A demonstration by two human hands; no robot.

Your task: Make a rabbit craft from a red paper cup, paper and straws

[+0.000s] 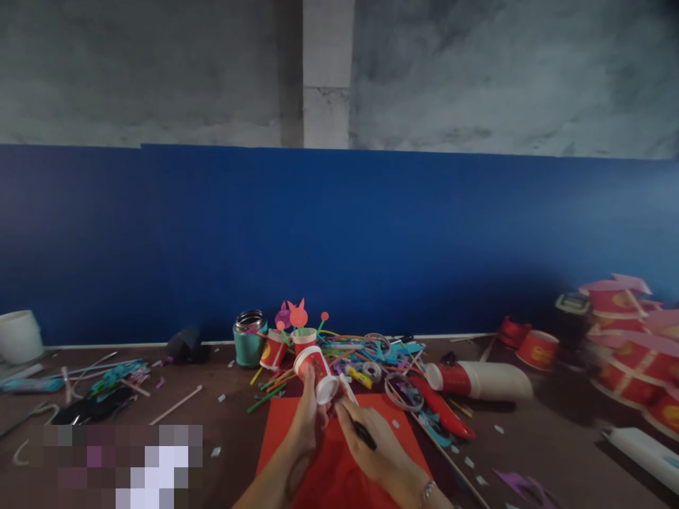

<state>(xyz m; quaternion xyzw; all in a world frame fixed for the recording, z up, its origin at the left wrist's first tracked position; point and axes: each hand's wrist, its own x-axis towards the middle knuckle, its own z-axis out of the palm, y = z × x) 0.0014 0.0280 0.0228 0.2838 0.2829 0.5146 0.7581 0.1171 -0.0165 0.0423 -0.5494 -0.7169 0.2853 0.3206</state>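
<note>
My left hand (pixel 308 410) is closed around a red paper cup (pixel 314 369) with a white bottom. The cup is held tilted, its bottom turned down toward me. My right hand (pixel 371 438) grips a black pen-like tool (pixel 365 435), whose exact kind I cannot make out, close to the cup's bottom edge. A narrow white strip (pixel 347 389) shows just beyond the right fingers. Beneath both hands lies a sheet of red paper (pixel 281 431). Behind the held cup stands another red cup (pixel 304 339) with a red cat-like paper cutout (pixel 298 316) on top.
Straws and pipe cleaners (pixel 276 385) lie heaped behind the paper, beside a tape roll (pixel 371 371) and a yellow glue stick (pixel 361 378). A teal jar (pixel 250 339) stands left. Stacked cups (pixel 459 379) lie at right. Red paper models (pixel 631 353) stand far right.
</note>
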